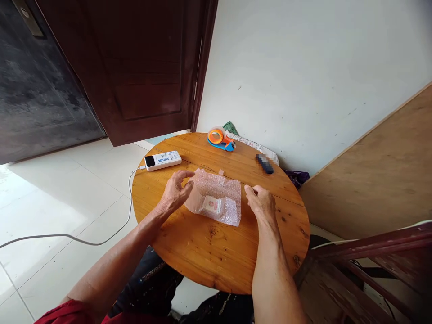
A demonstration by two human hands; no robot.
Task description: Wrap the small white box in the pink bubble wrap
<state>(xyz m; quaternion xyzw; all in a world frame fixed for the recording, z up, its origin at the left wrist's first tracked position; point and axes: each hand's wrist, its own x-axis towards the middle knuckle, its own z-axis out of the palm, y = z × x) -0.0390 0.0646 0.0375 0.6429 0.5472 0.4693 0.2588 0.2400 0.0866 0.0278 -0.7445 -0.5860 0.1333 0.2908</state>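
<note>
A sheet of clear, pinkish bubble wrap (pixel 231 189) lies unfolded on the round wooden table (pixel 209 256). On its lower part rests a small flat packet (pixel 212 204) with a pale face and a reddish print, partly covered by plastic. My left hand (pixel 176 191) is at the wrap's upper left edge, thumb and fingers apart; whether the fingertips touch the wrap I cannot tell. Just beyond the right edge, my right hand (pixel 261 204) has its fingers curled in and thumb against them. What is between those fingertips, if anything, is hidden.
An orange and blue tape dispenser (pixel 221 138) stands at the table's far edge. A white power bank (pixel 164 160) with a cable (pixel 130 202) lies at the left, a dark blurred object (pixel 265 164) at the right. A wooden railing (pixel 374 245) is at lower right.
</note>
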